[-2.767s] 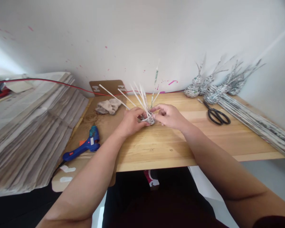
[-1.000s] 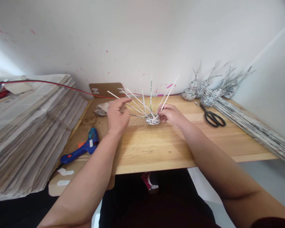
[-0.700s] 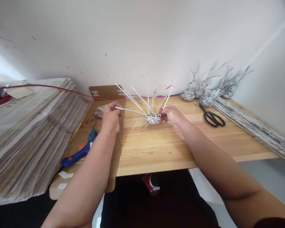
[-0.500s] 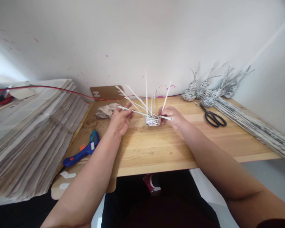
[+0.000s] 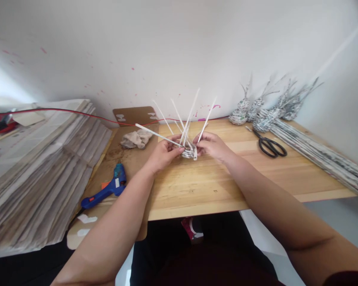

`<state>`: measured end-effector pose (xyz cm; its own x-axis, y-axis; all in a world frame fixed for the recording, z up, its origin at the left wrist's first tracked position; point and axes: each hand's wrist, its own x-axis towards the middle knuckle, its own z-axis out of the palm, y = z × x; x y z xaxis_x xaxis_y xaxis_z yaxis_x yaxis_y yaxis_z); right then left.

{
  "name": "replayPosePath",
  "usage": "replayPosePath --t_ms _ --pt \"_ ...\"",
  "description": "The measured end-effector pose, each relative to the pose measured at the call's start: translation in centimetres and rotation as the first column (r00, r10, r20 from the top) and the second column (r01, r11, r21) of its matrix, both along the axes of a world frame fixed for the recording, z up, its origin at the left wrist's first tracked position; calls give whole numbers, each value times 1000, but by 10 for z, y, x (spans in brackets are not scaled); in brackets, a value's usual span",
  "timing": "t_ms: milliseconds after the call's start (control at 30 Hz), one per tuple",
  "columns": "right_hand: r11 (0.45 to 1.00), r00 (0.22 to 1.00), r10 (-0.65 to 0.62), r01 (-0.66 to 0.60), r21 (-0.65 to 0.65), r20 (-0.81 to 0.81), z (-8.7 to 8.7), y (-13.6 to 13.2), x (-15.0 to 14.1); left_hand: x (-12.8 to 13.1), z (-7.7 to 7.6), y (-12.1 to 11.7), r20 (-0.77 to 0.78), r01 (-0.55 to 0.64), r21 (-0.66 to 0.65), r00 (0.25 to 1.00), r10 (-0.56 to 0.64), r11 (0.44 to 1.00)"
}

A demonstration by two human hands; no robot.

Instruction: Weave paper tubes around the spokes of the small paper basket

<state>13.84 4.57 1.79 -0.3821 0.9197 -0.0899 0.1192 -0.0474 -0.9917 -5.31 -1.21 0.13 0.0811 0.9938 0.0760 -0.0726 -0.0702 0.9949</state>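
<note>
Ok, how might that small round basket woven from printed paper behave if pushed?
The woven basket is probably light, being made of thin paper strips. Its long white paper sticks stand out straight, so likely fairly stiff, though they could crease. They rise well above the low base, so it may tip.

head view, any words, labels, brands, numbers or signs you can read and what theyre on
No word, brand or number can be read with certainty.
White label on the blue glue gun: too small to read.
Print on the stacked newspapers: too blurred to read.
Print on the rolled paper sticks and the woven paper pieces: too small to read.
</note>
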Motion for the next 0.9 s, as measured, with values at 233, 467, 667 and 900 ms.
replayPosePath --t_ms 233,467,667,900 --pt "968 978 -117 74 238 172 0 4 10 -1 -5 3 -176 -61 7 982 61 998" --pt "847 986 41 -120 517 161 11 -9 14 -7 6 -4 -319 146 64 940 -119 987" --pt "786 893 31 -300 541 450 8 -18 11 -1 -4 -5 -539 94 125 842 -12 988" --pt "743 788 -68 -369 558 611 14 -22 12 2 -7 -6 -474 61 113 881 0 992"
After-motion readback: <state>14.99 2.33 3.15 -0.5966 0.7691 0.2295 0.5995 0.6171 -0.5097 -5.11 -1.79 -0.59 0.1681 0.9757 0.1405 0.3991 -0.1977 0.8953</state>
